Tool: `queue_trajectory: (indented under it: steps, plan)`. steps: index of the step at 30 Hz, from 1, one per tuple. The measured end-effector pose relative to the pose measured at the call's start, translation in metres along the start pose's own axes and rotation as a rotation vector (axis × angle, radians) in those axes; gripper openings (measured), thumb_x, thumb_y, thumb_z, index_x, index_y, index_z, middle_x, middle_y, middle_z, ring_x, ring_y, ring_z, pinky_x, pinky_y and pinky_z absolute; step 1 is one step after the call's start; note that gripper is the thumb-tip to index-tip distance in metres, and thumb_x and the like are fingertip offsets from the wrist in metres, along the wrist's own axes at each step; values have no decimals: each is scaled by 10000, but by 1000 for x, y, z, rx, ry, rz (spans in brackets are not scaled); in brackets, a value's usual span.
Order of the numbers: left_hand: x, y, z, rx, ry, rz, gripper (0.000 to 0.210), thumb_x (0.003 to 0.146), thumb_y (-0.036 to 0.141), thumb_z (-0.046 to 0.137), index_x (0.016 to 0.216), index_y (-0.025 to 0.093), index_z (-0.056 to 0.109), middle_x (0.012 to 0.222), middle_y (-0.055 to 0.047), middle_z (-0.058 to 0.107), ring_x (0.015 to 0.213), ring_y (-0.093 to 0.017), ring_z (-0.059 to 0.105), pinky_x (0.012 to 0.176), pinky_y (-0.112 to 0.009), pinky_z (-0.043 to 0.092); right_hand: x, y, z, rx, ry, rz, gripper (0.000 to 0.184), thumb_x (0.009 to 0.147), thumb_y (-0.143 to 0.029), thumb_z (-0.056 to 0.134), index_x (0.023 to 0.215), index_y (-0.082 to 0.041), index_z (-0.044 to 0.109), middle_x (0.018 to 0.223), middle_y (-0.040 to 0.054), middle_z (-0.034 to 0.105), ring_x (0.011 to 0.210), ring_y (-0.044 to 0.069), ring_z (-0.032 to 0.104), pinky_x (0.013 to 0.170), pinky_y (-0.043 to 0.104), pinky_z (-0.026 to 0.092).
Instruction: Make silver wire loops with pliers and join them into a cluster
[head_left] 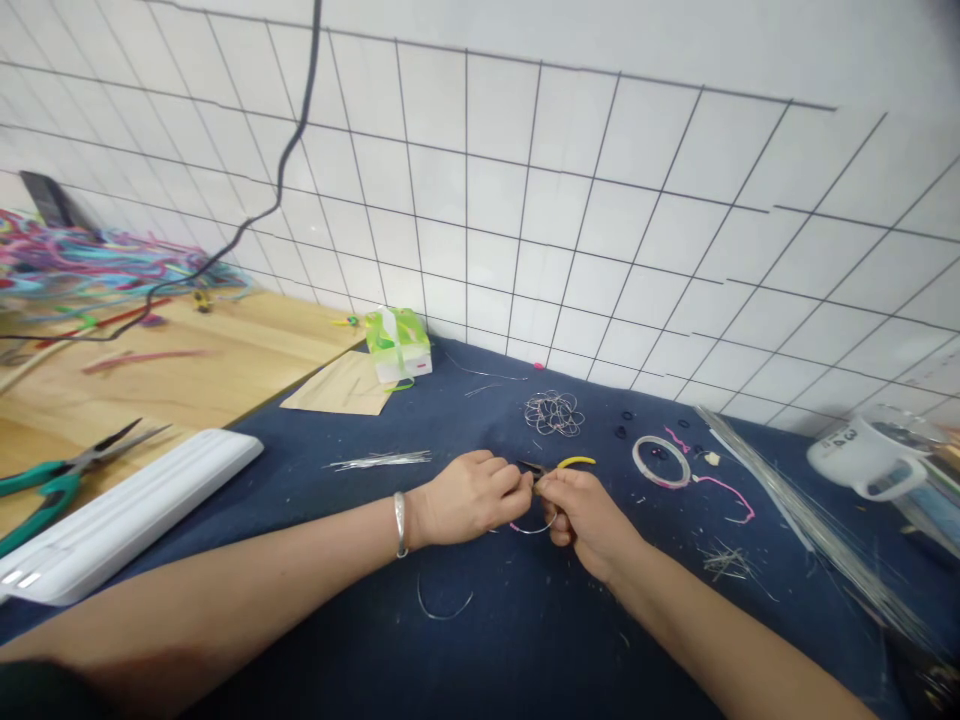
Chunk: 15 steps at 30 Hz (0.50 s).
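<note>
My left hand [474, 497], with a silver bangle on its wrist, and my right hand [589, 518] meet fingertip to fingertip over the dark blue cloth. Both are closed in a pinch on a thin curved wire [534, 531], which bows out below the fingers and has a bit of pink at its left part. The wire's ends are hidden by the fingers. Just behind the hands lies a pair of pliers with a yellow handle [576, 461], partly covered by them. A loose curved wire [444, 616] rests on the cloth nearer to me.
Beyond the hands sit coiled wire rings [553, 413] and a roll of tape [661, 462]. Straight wires [379, 460] lie left, cut wire pieces [726, 560] right. A white mug [862, 458], tissue pack [399, 343], power strip [142, 505] and green-handled pliers [56, 487] surround the area.
</note>
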<state>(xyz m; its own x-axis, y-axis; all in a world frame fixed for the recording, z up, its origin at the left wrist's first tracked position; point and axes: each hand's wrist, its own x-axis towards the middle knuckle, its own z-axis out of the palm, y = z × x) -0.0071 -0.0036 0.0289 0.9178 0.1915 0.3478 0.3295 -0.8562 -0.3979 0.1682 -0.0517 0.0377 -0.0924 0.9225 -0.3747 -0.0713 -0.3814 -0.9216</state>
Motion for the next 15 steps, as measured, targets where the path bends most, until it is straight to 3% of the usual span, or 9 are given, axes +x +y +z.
queue_trajectory:
  steps: [9,12,15]
  plan:
    - [-2,-1,4,-78,10,-9,220,874,158,389,1060,136,503,809,-56,582,670,-154,532,600,-303,419,-1,-3,1,72,-35,33,141,667,-227,538,618,-174,417,496,-73,381,399,28,270,379,173,174]
    - [-2,-2,10,-269,25,-123,223,882,178,383,1052,152,524,795,-49,589,685,-147,544,619,-287,427,1,-4,-2,72,-44,20,135,668,-222,549,634,-173,428,495,-76,379,397,27,266,381,175,177]
    - [0,-2,16,-621,76,-317,212,892,203,373,977,169,564,806,-33,596,733,-129,561,648,-250,440,3,-3,-5,68,-49,7,116,665,-216,559,668,-171,452,492,-81,378,392,27,260,378,175,180]
